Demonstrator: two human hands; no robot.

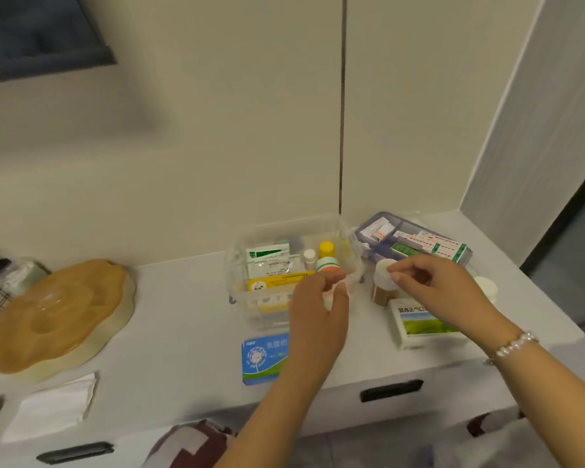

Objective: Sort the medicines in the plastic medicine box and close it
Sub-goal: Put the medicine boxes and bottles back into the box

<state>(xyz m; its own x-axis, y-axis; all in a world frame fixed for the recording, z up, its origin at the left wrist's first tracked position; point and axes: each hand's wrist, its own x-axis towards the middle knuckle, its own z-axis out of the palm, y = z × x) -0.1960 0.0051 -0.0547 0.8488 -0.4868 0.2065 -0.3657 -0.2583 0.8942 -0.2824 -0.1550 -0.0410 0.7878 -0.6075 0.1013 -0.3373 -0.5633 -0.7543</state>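
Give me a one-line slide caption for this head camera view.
Both hands, left and right, work over a counter beside an open clear medicine box, its tray set aside behind.

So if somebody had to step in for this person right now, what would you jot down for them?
Left hand: closed on a thin clear wrapper over the near right corner of the clear medicine box.
Right hand: fingertips pinching the white cap of a brown bottle standing on the counter.
Box: open, already holding sachets, a yellow-capped bottle and other small bottles.
Tray insert: out, behind right, filled with plasters.
Left to do: blue packet and green-and-white carton are outside the box; pack them, then close it.
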